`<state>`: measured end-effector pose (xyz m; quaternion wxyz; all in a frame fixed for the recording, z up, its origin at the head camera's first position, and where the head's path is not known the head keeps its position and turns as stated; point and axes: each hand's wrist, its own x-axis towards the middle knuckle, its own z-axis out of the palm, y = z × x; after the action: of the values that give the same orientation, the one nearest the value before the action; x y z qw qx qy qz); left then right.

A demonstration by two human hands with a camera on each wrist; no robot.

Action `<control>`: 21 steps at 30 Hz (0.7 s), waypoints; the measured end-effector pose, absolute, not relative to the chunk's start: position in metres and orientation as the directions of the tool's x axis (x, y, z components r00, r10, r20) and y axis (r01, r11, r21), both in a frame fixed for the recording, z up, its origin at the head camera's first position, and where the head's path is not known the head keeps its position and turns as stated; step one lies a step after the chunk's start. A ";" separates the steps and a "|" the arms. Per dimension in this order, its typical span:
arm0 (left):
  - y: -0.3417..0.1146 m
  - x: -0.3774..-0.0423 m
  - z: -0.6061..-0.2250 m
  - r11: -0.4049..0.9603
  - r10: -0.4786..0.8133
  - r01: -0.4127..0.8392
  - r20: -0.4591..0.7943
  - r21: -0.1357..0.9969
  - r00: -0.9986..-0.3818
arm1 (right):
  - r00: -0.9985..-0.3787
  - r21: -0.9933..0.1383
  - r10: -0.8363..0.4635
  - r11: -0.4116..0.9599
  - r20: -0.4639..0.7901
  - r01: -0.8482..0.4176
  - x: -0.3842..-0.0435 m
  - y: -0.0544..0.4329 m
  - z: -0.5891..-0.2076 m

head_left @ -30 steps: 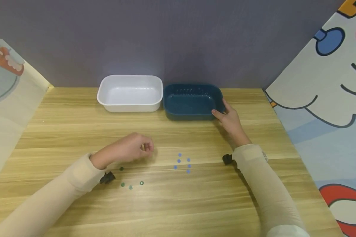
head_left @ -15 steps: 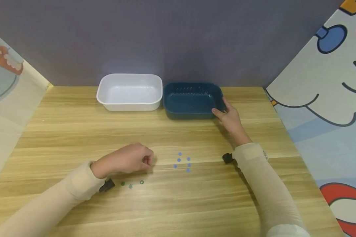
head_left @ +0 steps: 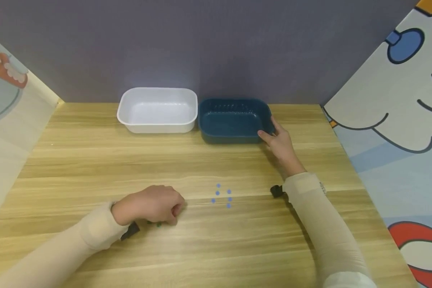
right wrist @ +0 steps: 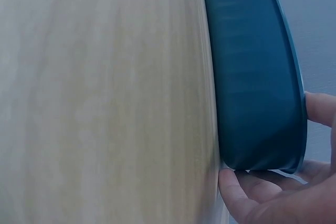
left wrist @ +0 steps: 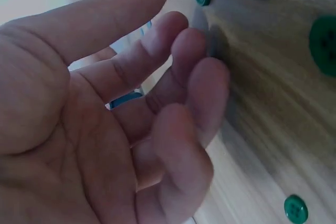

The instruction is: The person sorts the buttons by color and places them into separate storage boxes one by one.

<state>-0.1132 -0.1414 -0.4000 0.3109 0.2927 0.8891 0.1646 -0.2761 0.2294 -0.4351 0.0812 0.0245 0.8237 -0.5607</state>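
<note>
My left hand (head_left: 155, 204) is low over the wooden table, palm down in the head view. Green buttons lie beside its fingers; one green button (left wrist: 296, 209) shows four holes. The left wrist view has the thumb (left wrist: 105, 19) apart from the loosely bent fingers, with nothing between them. In the head view the hand hides most of the green buttons, leaving one button (head_left: 159, 225) in sight below it. My right hand (head_left: 282, 148) holds the near right corner of a dark blue plastic basin (head_left: 234, 140), thumb over the rim and fingers along the outer side.
A white plastic basin (head_left: 158, 129) stands left of the blue one, both against the grey back wall (head_left: 216, 48). Several small blue buttons (head_left: 217, 193) lie mid-table (head_left: 216, 248), right of my left hand. Printed side panels (head_left: 396, 168) border the table.
My left hand has come down and nearer to me, over the green buttons, covering more of them. My right hand keeps its hold on the blue basin.
</note>
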 end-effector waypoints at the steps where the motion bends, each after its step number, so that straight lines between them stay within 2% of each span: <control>1: -0.141 -0.112 -0.401 0.776 0.621 0.418 -0.457 0.472 -0.637 | -0.986 -0.920 -0.050 0.369 -0.161 0.132 -0.277 0.229 -0.435; 21: -0.136 -0.103 -0.402 0.796 0.603 0.459 -0.448 0.395 -0.661 | -0.987 -0.914 -0.041 0.384 -0.158 0.130 -0.277 0.229 -0.436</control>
<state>-0.1033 -0.1360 -0.4024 0.2886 0.2940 0.9026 0.1248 -0.2767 0.2291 -0.4363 0.0773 0.0270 0.8282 -0.5544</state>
